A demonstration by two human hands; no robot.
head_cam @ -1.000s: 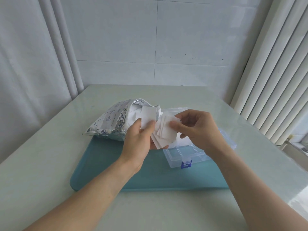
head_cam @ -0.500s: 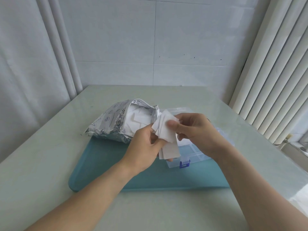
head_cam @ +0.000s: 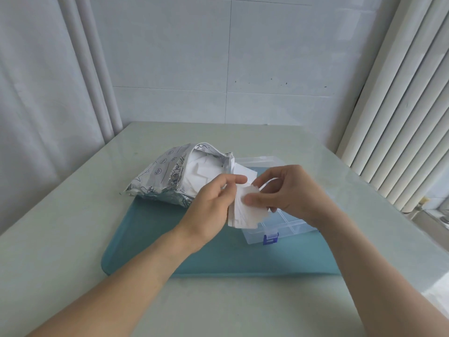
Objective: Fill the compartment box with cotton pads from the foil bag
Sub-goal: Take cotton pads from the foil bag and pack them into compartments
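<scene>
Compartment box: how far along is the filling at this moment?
Done: foil bag open, box open. In hand: left hand and right hand both grip a stack of cotton pads above the box. Left: the visible compartments hold no pads.

Both hands meet above the teal mat (head_cam: 150, 242), sharing a stack of white pads (head_cam: 245, 211). The left hand (head_cam: 210, 210) cups the stack from its side with curled fingers; the right hand (head_cam: 284, 192) pinches it, thumb flat on the top pad. Behind the left hand lies the foil bag (head_cam: 167, 176), mouth open toward the hands, more pads inside. Under the right hand sits the clear box (head_cam: 279, 227), lid open, blue latch (head_cam: 270, 238) facing forward. All rests on a pale table (head_cam: 73, 215).
</scene>
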